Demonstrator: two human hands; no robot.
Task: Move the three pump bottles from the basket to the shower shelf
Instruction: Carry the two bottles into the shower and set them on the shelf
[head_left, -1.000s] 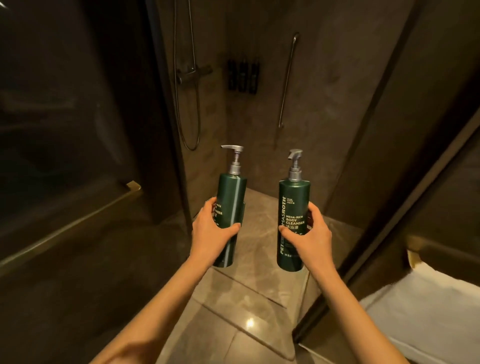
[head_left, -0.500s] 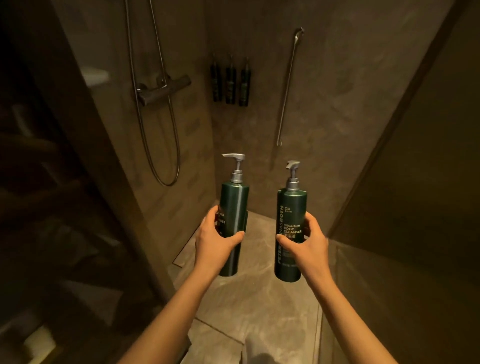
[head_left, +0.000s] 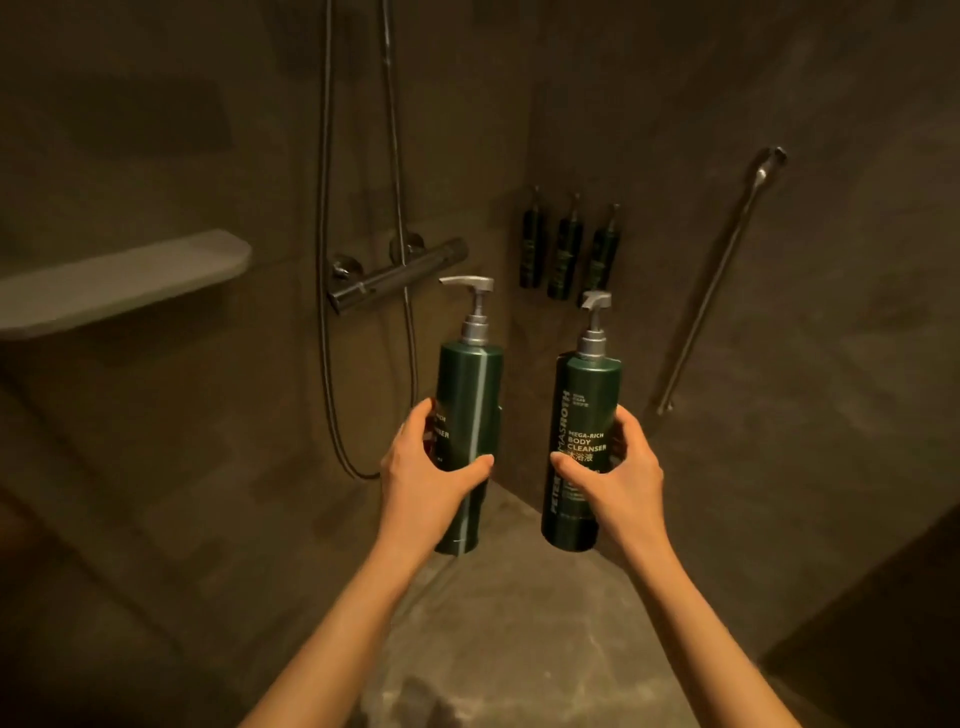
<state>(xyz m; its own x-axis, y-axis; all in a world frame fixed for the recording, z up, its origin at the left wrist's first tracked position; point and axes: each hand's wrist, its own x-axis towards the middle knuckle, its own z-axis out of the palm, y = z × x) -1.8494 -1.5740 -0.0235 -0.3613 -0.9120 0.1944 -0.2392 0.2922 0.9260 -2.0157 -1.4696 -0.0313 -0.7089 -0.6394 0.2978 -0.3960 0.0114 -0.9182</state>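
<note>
With the view now advancing into the stall, the shower shelf (head_left: 130, 280) is coming into sight at left, while the left hand (head_left: 421, 478) and right hand (head_left: 618, 478) are each gripping an upright pump bottle, left bottle (head_left: 470, 415) and body cleanser bottle (head_left: 584, 415), both well short of it.

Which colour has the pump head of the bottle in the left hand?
Silver-grey pump head, on a dark green bottle; head view.

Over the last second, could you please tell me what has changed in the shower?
The person has stepped from the doorway into the stall and turned left: the wall shelf has come into view and the three small wall bottles look nearer. Nothing was picked up or released. The left hand still grips one pump bottle, the right hand the body cleanser bottle, both upright.
</note>
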